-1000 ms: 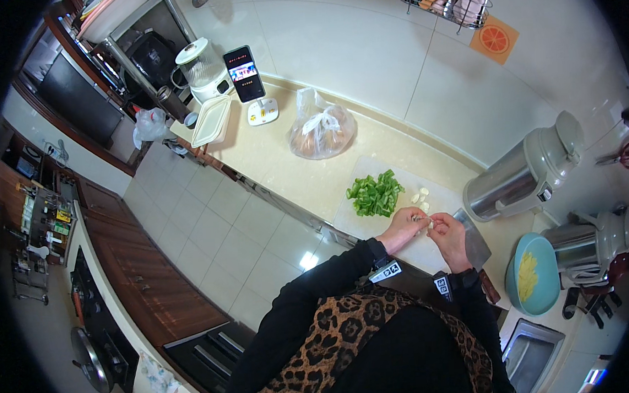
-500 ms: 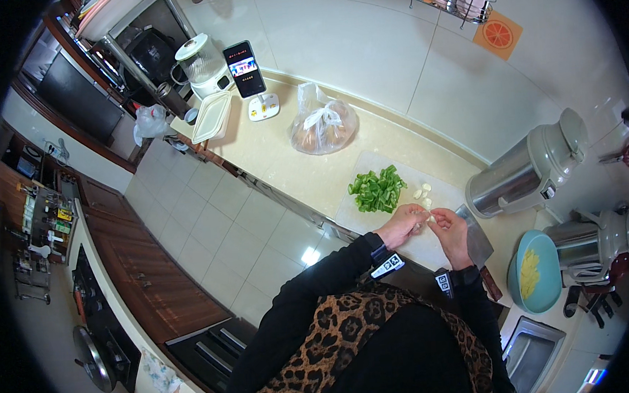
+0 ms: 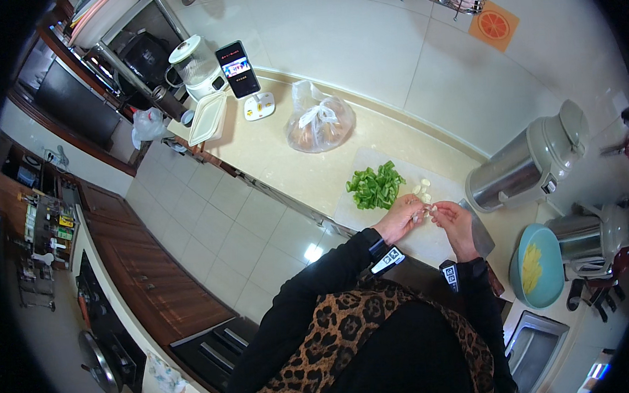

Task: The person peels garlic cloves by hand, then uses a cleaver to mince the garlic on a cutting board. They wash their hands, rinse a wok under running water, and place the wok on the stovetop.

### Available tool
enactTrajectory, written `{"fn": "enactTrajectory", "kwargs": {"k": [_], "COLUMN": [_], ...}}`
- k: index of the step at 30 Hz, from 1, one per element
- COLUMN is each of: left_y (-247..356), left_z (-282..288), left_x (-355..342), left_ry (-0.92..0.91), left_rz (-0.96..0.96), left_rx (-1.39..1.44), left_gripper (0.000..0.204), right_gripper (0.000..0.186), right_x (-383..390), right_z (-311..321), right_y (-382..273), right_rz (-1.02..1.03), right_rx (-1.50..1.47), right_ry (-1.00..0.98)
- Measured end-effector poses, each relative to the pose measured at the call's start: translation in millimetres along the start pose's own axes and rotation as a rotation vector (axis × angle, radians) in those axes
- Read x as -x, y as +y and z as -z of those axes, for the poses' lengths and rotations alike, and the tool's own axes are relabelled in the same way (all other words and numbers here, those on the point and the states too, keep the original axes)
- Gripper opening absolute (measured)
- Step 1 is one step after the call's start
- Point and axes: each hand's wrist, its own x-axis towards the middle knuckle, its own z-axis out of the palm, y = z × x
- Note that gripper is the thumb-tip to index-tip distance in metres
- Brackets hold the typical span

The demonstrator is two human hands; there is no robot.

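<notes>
Over a pale cutting board point(image 3: 432, 243), my left hand point(image 3: 401, 219) and my right hand point(image 3: 455, 226) work close together, fingertips pinched. A small whitish piece, seemingly a garlic clove point(image 3: 433, 209), shows at the right fingertips; the left fingers also pinch around a pale bit, partly hidden. Just beyond my hands lie several peeled garlic cloves point(image 3: 423, 185). To their left sits a pile of chopped green pepper point(image 3: 376, 187). Beside my right hand rests a cleaver point(image 3: 481, 236), its blade on the board's right side and partly covered by that hand.
A tied plastic bag point(image 3: 319, 125) stands behind the board, with a phone on a stand point(image 3: 238, 69) farther left. At right are a steel pot point(image 3: 515, 164), a blue bowl point(image 3: 519, 275) of yellow slices and a sink point(image 3: 537, 352). The counter's front edge runs below the board.
My hands have drawn slightly apart at the fingertips, with the right one shifting a little right. The whole view has shifted slightly. The pepper and the cleaver stay in place.
</notes>
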Motion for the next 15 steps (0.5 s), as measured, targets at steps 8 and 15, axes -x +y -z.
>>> {"fn": "enactTrajectory", "kwargs": {"k": [8, 15], "left_y": [2, 3], "left_z": [-2, -5], "left_x": [-1, -2], "left_ry": [0.018, -0.01], "left_rz": [-0.022, 0.024], "left_rx": [-0.046, -0.063], "left_gripper": [0.009, 0.012], "right_gripper": [0.017, 0.016], "right_x": [-4, -12], "right_z": [-7, -3], "right_y": [2, 5], "right_rz": [0.038, 0.019], "right_rx": [0.008, 0.06], "right_ry": [0.019, 0.096]}}
